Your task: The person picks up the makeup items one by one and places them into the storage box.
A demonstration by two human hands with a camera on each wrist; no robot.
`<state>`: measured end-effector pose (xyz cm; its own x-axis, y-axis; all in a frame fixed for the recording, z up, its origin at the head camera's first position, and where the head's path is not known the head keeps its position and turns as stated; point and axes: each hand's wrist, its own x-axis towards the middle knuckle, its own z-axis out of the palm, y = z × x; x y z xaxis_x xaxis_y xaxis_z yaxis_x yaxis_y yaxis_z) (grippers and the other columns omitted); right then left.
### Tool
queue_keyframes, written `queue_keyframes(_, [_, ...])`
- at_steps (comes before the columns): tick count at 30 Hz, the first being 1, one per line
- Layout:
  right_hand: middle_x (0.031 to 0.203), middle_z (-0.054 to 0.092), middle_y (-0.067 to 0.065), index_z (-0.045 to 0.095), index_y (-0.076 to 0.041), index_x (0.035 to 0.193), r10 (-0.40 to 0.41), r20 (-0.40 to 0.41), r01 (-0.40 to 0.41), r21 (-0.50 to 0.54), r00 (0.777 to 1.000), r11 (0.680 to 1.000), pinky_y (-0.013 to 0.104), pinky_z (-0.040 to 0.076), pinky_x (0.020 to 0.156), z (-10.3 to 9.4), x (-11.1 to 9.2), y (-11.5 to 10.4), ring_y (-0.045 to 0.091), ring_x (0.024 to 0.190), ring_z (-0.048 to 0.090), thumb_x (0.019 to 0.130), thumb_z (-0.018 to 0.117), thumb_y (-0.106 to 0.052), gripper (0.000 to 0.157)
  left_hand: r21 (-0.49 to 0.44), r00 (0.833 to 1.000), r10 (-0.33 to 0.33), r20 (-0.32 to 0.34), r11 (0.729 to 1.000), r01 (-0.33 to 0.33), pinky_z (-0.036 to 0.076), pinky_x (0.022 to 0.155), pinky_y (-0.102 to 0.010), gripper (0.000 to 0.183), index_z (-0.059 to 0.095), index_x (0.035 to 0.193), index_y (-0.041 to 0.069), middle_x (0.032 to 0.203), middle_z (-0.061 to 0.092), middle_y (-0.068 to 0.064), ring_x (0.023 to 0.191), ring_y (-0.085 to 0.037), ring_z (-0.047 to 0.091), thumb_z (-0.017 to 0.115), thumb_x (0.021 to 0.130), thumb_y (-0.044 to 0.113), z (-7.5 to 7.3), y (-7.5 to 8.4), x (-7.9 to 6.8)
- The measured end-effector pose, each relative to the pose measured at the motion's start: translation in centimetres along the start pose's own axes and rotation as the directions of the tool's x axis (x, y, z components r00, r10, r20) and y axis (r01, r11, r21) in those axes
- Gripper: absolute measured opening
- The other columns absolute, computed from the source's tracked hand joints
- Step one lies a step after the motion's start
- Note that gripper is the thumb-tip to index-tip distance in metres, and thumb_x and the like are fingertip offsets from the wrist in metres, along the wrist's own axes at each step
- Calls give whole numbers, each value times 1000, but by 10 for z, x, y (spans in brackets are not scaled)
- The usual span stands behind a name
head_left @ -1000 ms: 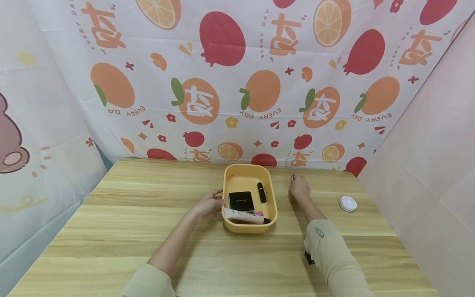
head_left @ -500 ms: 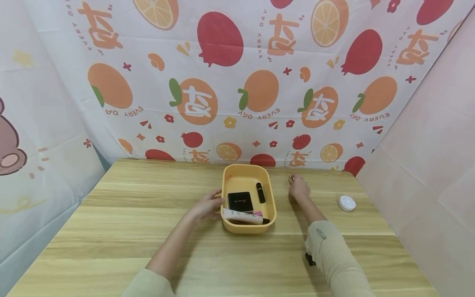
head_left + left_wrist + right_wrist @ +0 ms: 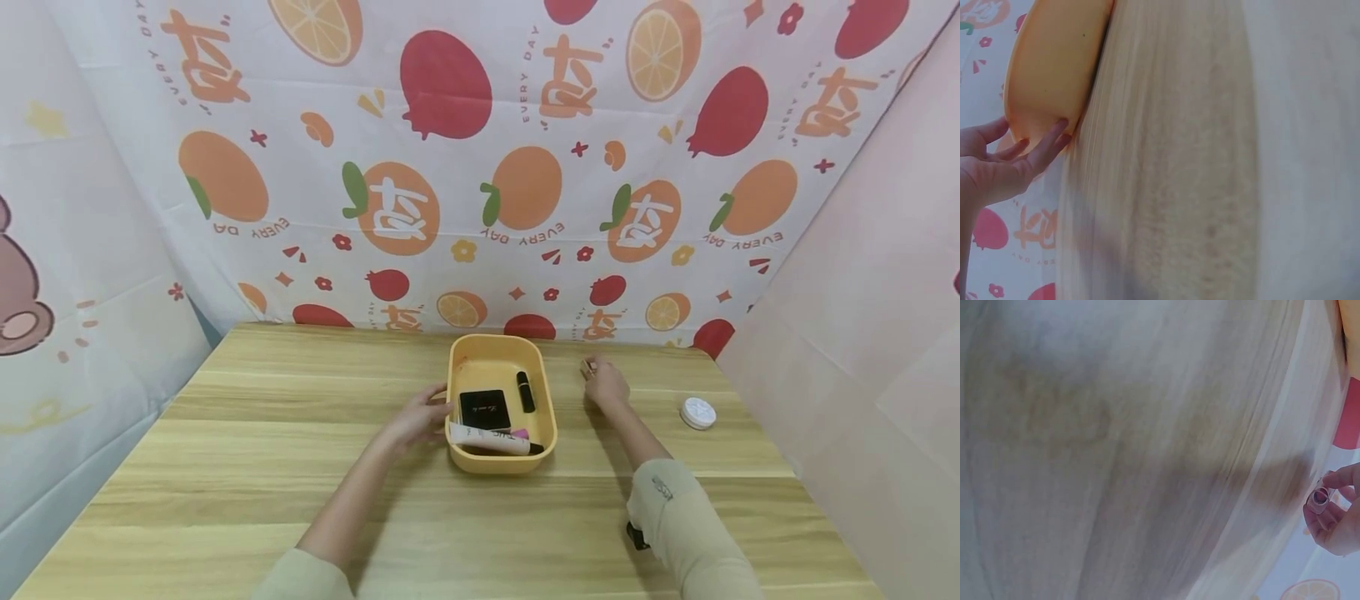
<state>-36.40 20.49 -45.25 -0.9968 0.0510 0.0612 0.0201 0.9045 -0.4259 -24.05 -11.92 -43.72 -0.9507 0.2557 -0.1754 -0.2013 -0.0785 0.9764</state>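
Note:
My left hand [image 3: 414, 420] is at the left side of a yellow plastic basket [image 3: 551, 417], its spread fingers touching the outer wall. The left wrist view shows the fingertips [image 3: 1062, 123] on that wall and the thumb near the rim. Inside the basket lie a black square compact [image 3: 483, 408], a black lipstick tube [image 3: 526, 392], a pale squeeze tube [image 3: 489, 438] with a black cap and something pink [image 3: 520, 433] partly under it. To the right of the basket my right hand [image 3: 607, 387] pinches a small clear-walled cosmetic tube [image 3: 1319, 497] with a dark round end.
A round white tin [image 3: 698, 412] with a star on its lid sits on the wooden table [image 3: 247, 433], right of my right hand. A black object [image 3: 637, 535] shows beside the right sleeve. A fruit-print cloth [image 3: 465, 200] hangs behind the table's back edge.
The small tube now shows more clearly at the right fingertips, and the right forearm has shifted slightly rightward. My left hand and the basket keep their places.

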Motion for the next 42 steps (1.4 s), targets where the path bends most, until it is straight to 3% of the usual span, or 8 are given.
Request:
queue_keyframes(16, [116,58,19,53,-6,125,-53,-45,54,30,998,998,49,46,78,-7,-5,-5,37,101,55,88,58,-14,38,-29,1000,-3,-26,1000,2,39,89,-55,56,16,142,-6,142,20,-31,123,-46,31,43,94,2,-2,-4,3])
queue_keyframes(27, [108,61,18,55,-4,122,-107,-86,113,64,990,992,44,48,68,-8,-12,-13,33,85,58,83,64,-10,41,-47,999,16,-43,999,-18,41,88,-54,57,18,142,-6,141,24,-29,123,-44,34,44,92,2,-1,-10,6])
queue_keyframes(42, [108,62,15,55,-7,121,-176,-76,182,79,982,980,43,48,69,-8,-19,-25,30,88,59,82,67,-14,41,-68,999,5,-32,998,-7,41,88,-54,55,18,143,-4,142,23,-28,122,-44,36,43,93,1,-1,-7,5])
